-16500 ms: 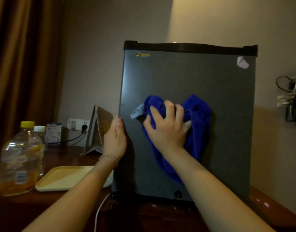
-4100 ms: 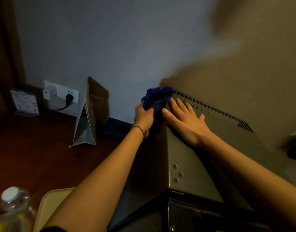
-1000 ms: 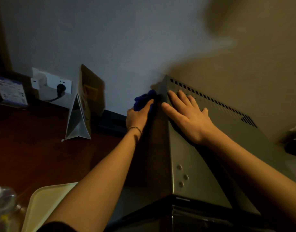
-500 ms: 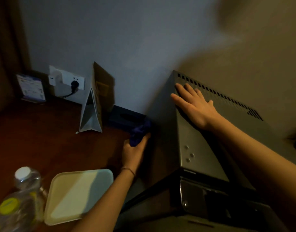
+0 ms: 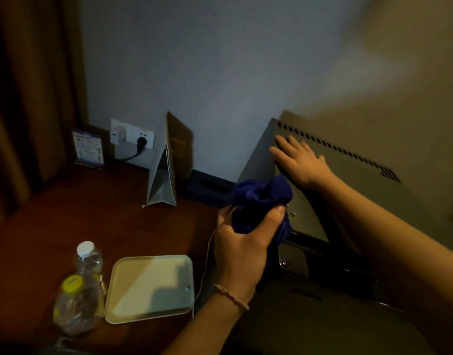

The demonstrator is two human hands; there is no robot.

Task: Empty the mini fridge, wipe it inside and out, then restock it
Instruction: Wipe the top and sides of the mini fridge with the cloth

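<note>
The grey mini fridge (image 5: 353,180) stands at the right on the dark wooden table, seen from above, with a row of vent slots along its back edge. My right hand (image 5: 301,160) lies flat on its top, fingers straight and pointing to the back left corner. My left hand (image 5: 242,243) grips a bunched blue cloth (image 5: 261,198) in front of the fridge's upper left edge, near its front corner. Whether the cloth touches the fridge I cannot tell.
On the table to the left lie a pale tray (image 5: 150,288) and two plastic bottles, one white-capped (image 5: 88,257), one yellow-capped (image 5: 75,303). A folded card stand (image 5: 166,172), a dark tissue box (image 5: 207,187), a wall socket with plug (image 5: 133,137) and a small sign (image 5: 88,148) line the wall.
My left hand has lifted the blue cloth from low on the fridge's left side up to its top front corner. My right hand stays flat on the top.
</note>
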